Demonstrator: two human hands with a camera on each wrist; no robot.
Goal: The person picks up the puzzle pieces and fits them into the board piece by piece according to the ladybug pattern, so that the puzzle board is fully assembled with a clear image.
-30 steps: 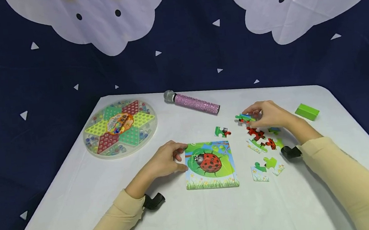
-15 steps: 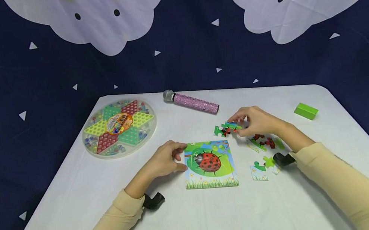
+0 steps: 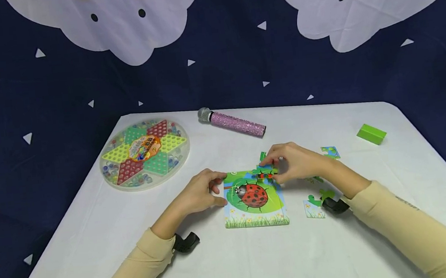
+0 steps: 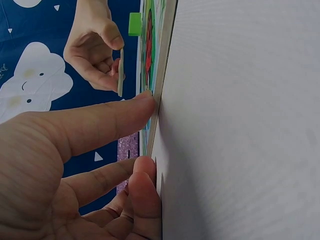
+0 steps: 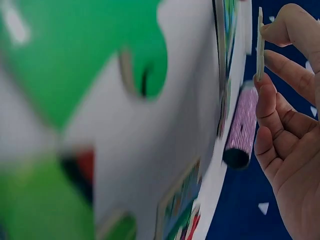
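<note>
A square ladybug picture puzzle board point(image 3: 256, 220) lies flat on the white table. My left hand point(image 3: 198, 193) is at its left side, thumb point(image 4: 115, 120) and forefinger against the edge and spread apart. Between thumb and fingers my right hand point(image 3: 300, 160) pinches a jigsaw piece point(image 3: 266, 171) with blue, green and red on it. That piece overlaps the board's upper right corner in the head view, and the right wrist view shows the held piece point(image 5: 260, 47) edge-on. Partly hidden behind the right fingers is another green piece point(image 3: 263, 155).
Loose jigsaw pieces point(image 3: 313, 209) lie right of the board, several partly hidden under the right hand and wrist; a blue-green piece point(image 3: 331, 151) lies behind the forearm. Farther back are a pink glitter microphone point(image 3: 237, 124), a round Chinese checkers board point(image 3: 170, 177) and a green block point(image 3: 371, 134).
My right hand has moved left and nearer with the jigsaw piece, from over the loose pieces to the board's upper right corner. The left hand has stayed at the board's edge.
</note>
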